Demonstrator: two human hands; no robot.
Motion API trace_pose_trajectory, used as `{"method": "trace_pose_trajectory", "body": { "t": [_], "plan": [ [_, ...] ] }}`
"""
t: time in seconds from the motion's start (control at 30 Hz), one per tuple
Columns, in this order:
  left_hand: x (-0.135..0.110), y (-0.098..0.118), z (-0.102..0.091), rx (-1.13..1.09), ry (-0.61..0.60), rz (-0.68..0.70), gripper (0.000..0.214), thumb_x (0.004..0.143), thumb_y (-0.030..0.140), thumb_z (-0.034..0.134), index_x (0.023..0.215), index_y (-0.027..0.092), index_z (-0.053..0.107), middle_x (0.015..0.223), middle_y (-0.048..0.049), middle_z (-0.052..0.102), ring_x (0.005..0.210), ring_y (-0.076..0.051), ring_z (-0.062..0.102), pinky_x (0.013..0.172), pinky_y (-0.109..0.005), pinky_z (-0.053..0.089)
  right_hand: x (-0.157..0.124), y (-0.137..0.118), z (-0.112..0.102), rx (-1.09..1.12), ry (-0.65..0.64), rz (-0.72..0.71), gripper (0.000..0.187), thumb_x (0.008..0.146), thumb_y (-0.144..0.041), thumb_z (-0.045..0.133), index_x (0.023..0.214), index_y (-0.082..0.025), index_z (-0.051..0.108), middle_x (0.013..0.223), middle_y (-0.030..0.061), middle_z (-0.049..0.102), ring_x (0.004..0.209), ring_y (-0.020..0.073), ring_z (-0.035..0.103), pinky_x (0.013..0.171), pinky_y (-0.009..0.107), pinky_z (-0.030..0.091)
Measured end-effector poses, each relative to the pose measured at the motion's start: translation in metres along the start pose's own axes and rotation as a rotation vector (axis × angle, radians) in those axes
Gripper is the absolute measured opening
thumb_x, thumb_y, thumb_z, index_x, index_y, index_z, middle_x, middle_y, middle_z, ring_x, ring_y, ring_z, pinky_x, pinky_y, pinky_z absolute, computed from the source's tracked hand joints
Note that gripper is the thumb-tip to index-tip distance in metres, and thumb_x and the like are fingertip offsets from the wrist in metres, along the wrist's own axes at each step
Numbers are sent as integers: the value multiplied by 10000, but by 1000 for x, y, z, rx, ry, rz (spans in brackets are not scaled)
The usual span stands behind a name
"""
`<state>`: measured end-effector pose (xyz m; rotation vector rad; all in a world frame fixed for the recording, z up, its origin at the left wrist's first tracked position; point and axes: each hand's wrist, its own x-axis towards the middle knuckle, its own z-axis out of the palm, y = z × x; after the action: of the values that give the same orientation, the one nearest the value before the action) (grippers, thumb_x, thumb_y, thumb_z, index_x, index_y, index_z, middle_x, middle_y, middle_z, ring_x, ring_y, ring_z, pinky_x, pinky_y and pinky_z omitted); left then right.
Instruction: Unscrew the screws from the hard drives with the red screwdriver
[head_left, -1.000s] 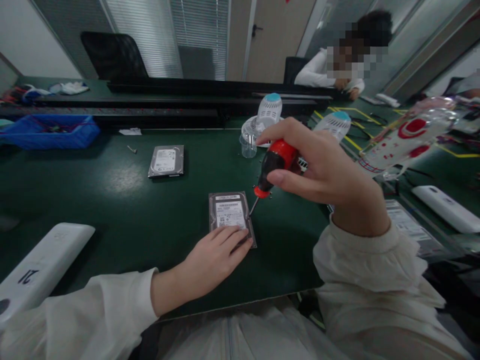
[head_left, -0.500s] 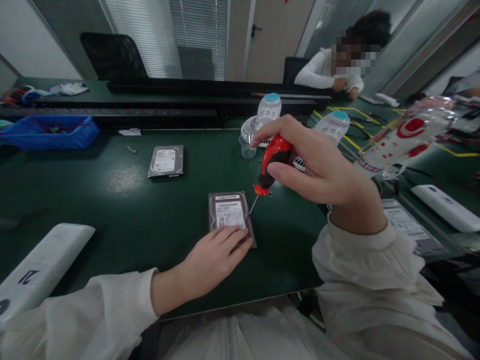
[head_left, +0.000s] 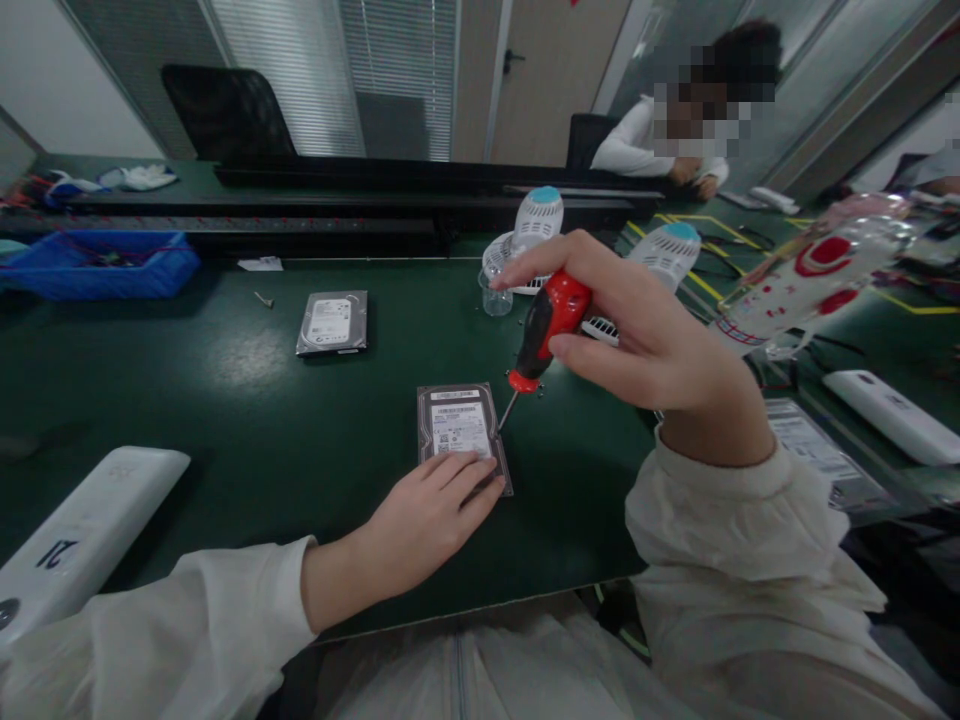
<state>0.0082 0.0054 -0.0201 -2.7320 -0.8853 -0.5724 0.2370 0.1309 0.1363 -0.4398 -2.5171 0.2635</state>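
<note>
A hard drive (head_left: pixel 459 415) with a white label lies flat on the green table, its lower part covered by my left hand (head_left: pixel 435 510). The fingers of that hand are stretched out flat across the drive; its thumb is hidden. My right hand (head_left: pixel 630 330) is closed round the red and black handle of a screwdriver (head_left: pixel 541 330). The screwdriver leans to the right, and its tip meets the drive's right edge. Several tiny screws (head_left: pixel 541 387) lie on the table behind the handle. Farther left is a second hard drive (head_left: pixel 331 322).
A blue bin (head_left: pixel 105 265) stands at the back left, a white device marked 21 (head_left: pixel 90 530) at the front left. White fans (head_left: pixel 538 215) and a clear cup (head_left: pixel 495 295) are behind my right hand. To the right is a clear patterned bottle (head_left: pixel 802 280). A person (head_left: pixel 637 140) sits across the table.
The screwdriver handle has turned about its axis, showing more black on its left side. My right thumb and fingers have shifted slightly right. My left hand and the drive have stayed put.
</note>
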Motion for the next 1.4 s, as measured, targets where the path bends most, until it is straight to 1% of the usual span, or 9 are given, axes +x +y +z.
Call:
{"method": "trace_pose_trajectory", "body": {
  "t": [0.13,0.23,0.4,0.6,0.8,1.0,1.2,1.3,1.4],
  "plan": [
    [0,0,1,-6,26,-4,336,1033,86,528,1323,104,696,1304,-140,745,1229,-275,688,1025,-395,584,0,-2,3,-74,85,98,263,960,-355,692,1165,-217,600,1052,29,674,779,158,617,766,341,524],
    [0,0,1,-1,20,-5,336,1032,88,533,1326,107,695,1312,-140,744,1233,-273,688,1035,-397,583,0,-1,3,-100,64,115,328,984,-456,673,1183,-208,591,985,24,651,808,178,622,827,364,517],
    [1,0,0,6,14,1,335,1034,85,532,1323,102,701,1300,-145,747,1233,-270,687,1040,-397,581,0,-2,-1,38,-1,0,360,983,-317,520,1293,-149,595,1111,85,680,905,205,640,872,391,511],
    [2,0,-3,-12,26,-5,342,1040,79,505,1314,96,709,1291,-143,750,1218,-276,691,1022,-396,589,1,-6,0,-180,102,116,316,948,-466,700,1111,-199,657,903,23,691,683,154,582,705,331,481],
    [1,0,-2,-1,3,0,336,1033,90,543,1330,99,699,1302,-148,748,1230,-276,692,1033,-399,586,-1,-7,-4,-64,10,48,340,1009,-363,508,1286,-194,611,1174,96,732,919,215,688,863,389,538],
    [2,-1,-3,-7,19,2,324,1038,96,534,1313,97,704,1278,-141,757,1207,-271,703,1020,-388,597,0,-5,1,-176,113,110,364,947,-472,707,1186,-201,666,1003,47,734,780,180,657,804,348,516],
    [1,-1,-2,1,9,0,331,1035,88,533,1322,102,696,1287,-143,753,1220,-268,699,1028,-389,595,0,-6,-3,-3,9,32,296,989,-324,502,1224,-174,601,1161,102,683,997,226,662,908,398,519],
    [1,0,-3,6,4,0,333,1037,89,526,1323,105,696,1284,-142,755,1225,-268,698,1029,-390,595,0,-9,-1,68,45,45,262,972,-292,555,1207,-183,595,1112,85,672,906,199,641,823,371,511],
    [2,0,-2,5,22,-5,331,1037,81,514,1310,105,701,1271,-139,757,1214,-268,699,1016,-387,597,1,-8,4,-88,127,94,290,977,-428,668,1174,-224,605,1060,48,675,778,169,585,751,346,479]
  ]
}}
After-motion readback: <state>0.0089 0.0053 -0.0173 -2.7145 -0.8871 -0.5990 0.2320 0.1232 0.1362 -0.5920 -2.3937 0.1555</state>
